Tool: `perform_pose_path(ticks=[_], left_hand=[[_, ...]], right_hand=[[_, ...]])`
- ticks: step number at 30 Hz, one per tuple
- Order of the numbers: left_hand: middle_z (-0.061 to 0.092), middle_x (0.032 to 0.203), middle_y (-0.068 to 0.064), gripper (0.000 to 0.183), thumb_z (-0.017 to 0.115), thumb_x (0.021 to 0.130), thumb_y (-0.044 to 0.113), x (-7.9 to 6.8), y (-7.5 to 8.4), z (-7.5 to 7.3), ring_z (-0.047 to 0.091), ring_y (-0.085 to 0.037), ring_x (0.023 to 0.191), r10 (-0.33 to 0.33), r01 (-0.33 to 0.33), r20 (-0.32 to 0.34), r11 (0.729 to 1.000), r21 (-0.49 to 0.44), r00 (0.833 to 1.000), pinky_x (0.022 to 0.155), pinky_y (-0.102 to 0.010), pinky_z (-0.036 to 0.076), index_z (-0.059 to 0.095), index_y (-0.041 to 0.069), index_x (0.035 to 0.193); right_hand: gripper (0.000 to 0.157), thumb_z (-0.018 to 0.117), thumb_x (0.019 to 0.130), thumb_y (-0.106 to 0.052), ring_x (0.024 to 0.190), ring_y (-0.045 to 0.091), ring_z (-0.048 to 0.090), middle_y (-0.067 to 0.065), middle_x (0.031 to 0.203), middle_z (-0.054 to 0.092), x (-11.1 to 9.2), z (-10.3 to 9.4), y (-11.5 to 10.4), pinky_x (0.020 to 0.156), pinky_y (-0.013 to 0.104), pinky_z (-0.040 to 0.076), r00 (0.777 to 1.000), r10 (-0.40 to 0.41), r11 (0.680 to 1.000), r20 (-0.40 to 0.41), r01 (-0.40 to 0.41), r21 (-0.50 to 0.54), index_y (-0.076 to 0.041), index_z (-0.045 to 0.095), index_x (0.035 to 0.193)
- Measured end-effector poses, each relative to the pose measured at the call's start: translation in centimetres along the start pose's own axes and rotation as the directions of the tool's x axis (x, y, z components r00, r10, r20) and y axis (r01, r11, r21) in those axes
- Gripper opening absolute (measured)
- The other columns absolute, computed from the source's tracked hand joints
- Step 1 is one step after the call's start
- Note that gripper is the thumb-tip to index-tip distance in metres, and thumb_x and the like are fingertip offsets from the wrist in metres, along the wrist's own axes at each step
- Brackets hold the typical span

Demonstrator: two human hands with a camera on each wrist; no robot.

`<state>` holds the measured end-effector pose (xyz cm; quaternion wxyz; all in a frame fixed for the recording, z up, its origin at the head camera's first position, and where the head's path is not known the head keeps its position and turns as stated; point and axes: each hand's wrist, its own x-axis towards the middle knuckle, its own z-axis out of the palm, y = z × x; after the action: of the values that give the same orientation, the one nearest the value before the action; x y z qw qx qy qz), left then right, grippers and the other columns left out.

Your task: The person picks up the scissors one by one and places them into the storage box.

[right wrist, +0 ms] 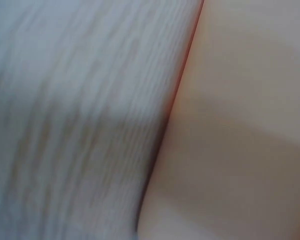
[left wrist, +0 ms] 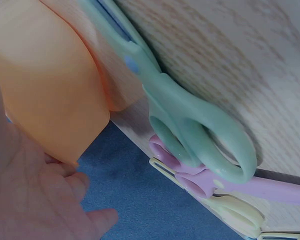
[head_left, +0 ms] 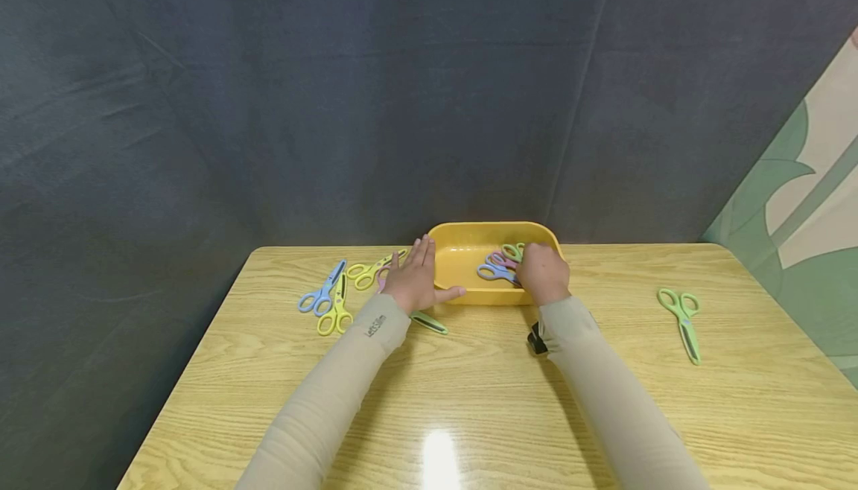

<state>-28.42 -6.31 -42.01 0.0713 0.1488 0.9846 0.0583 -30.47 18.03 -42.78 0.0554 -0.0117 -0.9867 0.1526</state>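
Note:
My left hand [head_left: 417, 281] rests with straight, spread fingers against the left end of a yellow plastic bin [head_left: 496, 297], its thumb over the front rim. Inside the bin, my right hand [head_left: 544, 272] is curled downward at the right end, its fingertips hidden. Beside it show the handles of blue scissors [head_left: 494, 272], pink scissors and green scissors [head_left: 513, 252]; whether the hand grips any of them is hidden. Under my left wrist lie green scissors [left wrist: 190, 110] on the table, with pink scissors [left wrist: 260, 187] and yellow scissors [left wrist: 235, 212] close by.
Left of the bin lie blue scissors [head_left: 325, 290] and yellow scissors [head_left: 337, 307]. Another green pair of scissors [head_left: 685, 322] lies apart on the right of the wooden table [head_left: 482, 393]. A dark curtain [head_left: 402, 103] hangs right behind the table.

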Motion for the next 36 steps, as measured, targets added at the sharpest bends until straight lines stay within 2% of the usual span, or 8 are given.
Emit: perform_pose_path(ticks=[6,14,18,22,27,36], left_hand=[[-0.002,0.170,-0.010,0.119,0.043,0.086,0.085,-0.1,0.0,-0.1,0.002,-0.024,0.156,-0.007,0.007,0.011,1.000,-0.005,1.000,0.123,-0.057,0.009,0.001,0.005,0.163],[-0.002,0.170,-0.010,0.118,0.042,0.086,0.085,-0.3,0.2,-0.2,0.000,-0.022,0.156,-0.010,0.009,0.019,1.000,0.015,1.000,0.123,-0.055,0.009,0.000,0.005,0.163],[-0.002,0.170,-0.009,0.118,0.042,0.086,0.085,-0.4,0.3,-0.3,0.000,-0.021,0.156,-0.007,0.007,0.015,1.000,0.011,1.000,0.123,-0.054,0.009,0.001,0.005,0.163],[-0.002,0.170,-0.008,0.118,0.042,0.086,0.086,-0.4,0.3,-0.3,0.000,-0.021,0.156,-0.018,0.018,0.019,1.000,0.012,1.000,0.123,-0.054,0.009,0.001,0.006,0.163],[-0.002,0.170,-0.009,0.119,0.043,0.086,0.086,-0.2,0.1,-0.2,-0.001,-0.021,0.156,-0.023,0.023,0.021,1.000,0.010,1.000,0.124,-0.054,0.008,0.001,0.006,0.163],[-0.001,0.170,-0.009,0.119,0.043,0.086,0.086,-0.1,0.2,-0.2,0.000,-0.021,0.156,-0.019,0.018,0.021,1.000,0.013,1.000,0.124,-0.053,0.006,0.002,0.006,0.163]], right_hand=[[0.015,0.058,0.093,-0.009,0.073,0.033,0.064,0.022,0.090,0.064,-0.2,0.0,0.2,0.055,0.050,0.052,0.998,-0.041,0.998,-0.042,0.043,0.046,0.001,0.069,0.090],[0.030,0.054,0.092,-0.009,0.088,0.043,0.066,0.030,0.107,0.064,-0.4,0.3,1.0,0.073,0.056,0.055,0.990,-0.102,0.986,-0.096,0.113,0.122,0.009,0.068,0.111],[0.034,0.052,0.093,-0.009,0.083,0.042,0.064,0.031,0.110,0.061,-0.3,0.4,1.1,0.074,0.055,0.053,0.985,-0.113,0.974,-0.130,0.135,0.182,0.011,0.064,0.118],[0.037,0.052,0.095,-0.008,0.086,0.042,0.063,0.030,0.111,0.059,-0.4,0.4,1.1,0.076,0.055,0.052,0.979,-0.121,0.955,-0.164,0.160,0.249,0.010,0.059,0.126],[0.036,0.054,0.094,-0.005,0.091,0.044,0.061,0.030,0.110,0.058,-0.8,0.1,1.1,0.077,0.055,0.051,0.971,-0.147,0.929,-0.186,0.200,0.310,0.010,0.059,0.126],[0.034,0.056,0.094,-0.004,0.096,0.043,0.059,0.032,0.114,0.056,-1.6,-0.6,1.6,0.080,0.054,0.051,0.960,-0.185,0.910,-0.211,0.248,0.333,0.010,0.059,0.125]])
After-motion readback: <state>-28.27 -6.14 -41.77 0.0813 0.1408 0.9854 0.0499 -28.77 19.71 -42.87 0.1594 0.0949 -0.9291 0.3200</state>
